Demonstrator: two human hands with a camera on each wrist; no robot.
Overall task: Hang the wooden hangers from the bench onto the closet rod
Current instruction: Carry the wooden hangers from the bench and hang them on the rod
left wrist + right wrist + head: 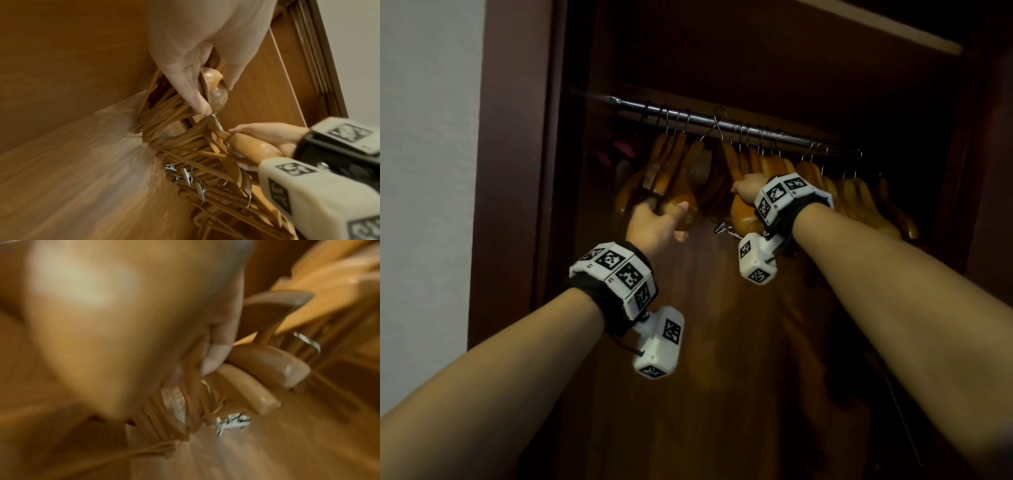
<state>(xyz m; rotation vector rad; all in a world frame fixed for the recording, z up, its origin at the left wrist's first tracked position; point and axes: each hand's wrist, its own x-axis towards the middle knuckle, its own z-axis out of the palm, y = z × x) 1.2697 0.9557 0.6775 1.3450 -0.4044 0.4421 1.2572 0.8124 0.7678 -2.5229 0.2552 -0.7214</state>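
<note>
Several wooden hangers hang by wire hooks on the metal closet rod (722, 123), in a left bunch (671, 161) and a right bunch (859, 195). One hook (717, 118) stands tilted at the rod between the bunches. My left hand (657, 219) pinches the rounded end of a wooden hanger (213, 91) between thumb and fingers (195, 97) at the left bunch. My right hand (748, 190) grips the shoulder of another wooden hanger (743, 212), also seen from the left wrist as the right hand (267, 134) around that hanger (255, 149). The right wrist view is blurred, with a finger (218, 353) curled on wood.
The dark wooden closet frame (517, 171) stands left of the opening, with a white wall (424, 171) beyond it. The closet's back panel (722, 342) lies below the hangers. Metal trouser clips (189, 177) hang under some hangers.
</note>
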